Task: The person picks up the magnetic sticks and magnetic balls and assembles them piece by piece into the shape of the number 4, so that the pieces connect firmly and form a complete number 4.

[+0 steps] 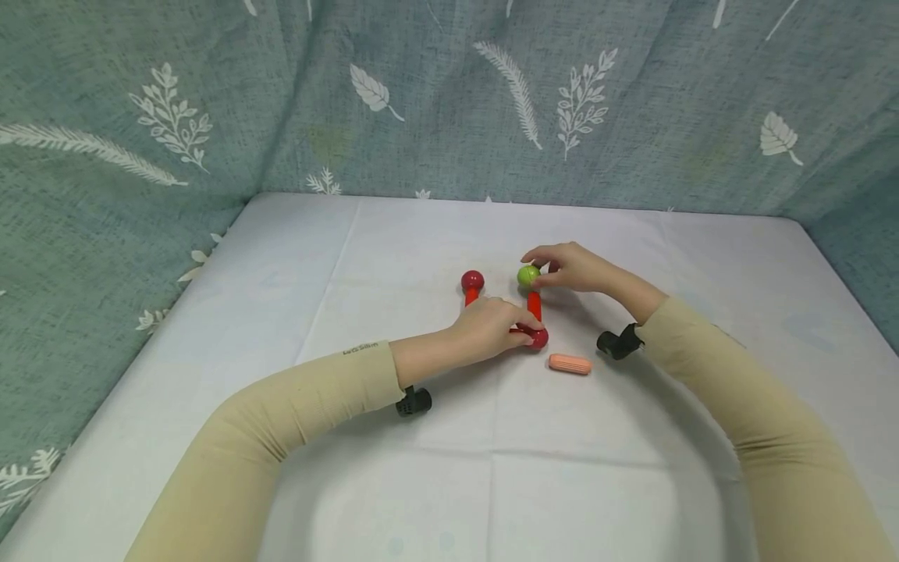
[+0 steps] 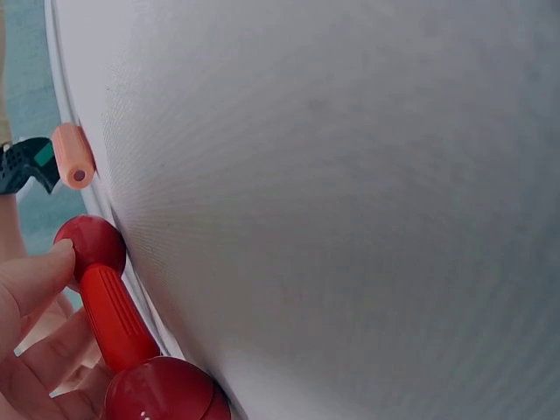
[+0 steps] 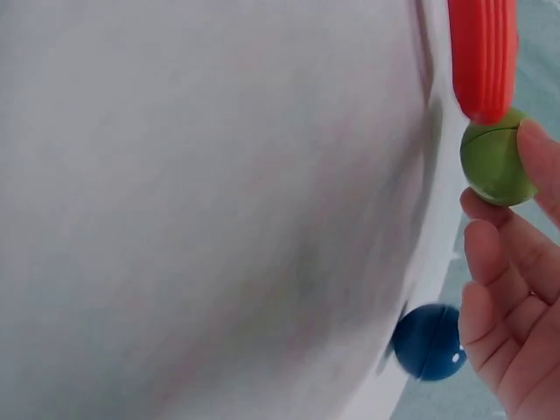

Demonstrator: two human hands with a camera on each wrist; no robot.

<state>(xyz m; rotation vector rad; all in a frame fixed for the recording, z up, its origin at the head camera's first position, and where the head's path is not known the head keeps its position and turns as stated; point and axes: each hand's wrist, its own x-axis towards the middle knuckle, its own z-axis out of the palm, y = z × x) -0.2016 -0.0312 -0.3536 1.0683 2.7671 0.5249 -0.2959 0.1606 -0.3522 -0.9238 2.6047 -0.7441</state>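
Note:
My left hand [image 1: 492,328] pinches a small red ball [image 1: 538,337] between thumb and fingers. In the left wrist view, a ridged red rod [image 2: 120,319] joins that ball to another red ball [image 2: 166,390]. Further up, my right hand [image 1: 572,268] pinches a green ball [image 1: 529,276]. A second red rod [image 1: 534,304] runs from the green ball toward the ball under my left fingers. At the far left of this group stands a red ball [image 1: 473,281] on a red rod [image 1: 471,297], whose lower part my left hand hides.
An orange ridged rod [image 1: 570,364] lies loose on the white cloth [image 1: 562,484], just nearer than the red ball. In the right wrist view, a blue ball [image 3: 429,341] rests beside my right fingers. A patterned green curtain [image 1: 435,101] hangs behind the table.

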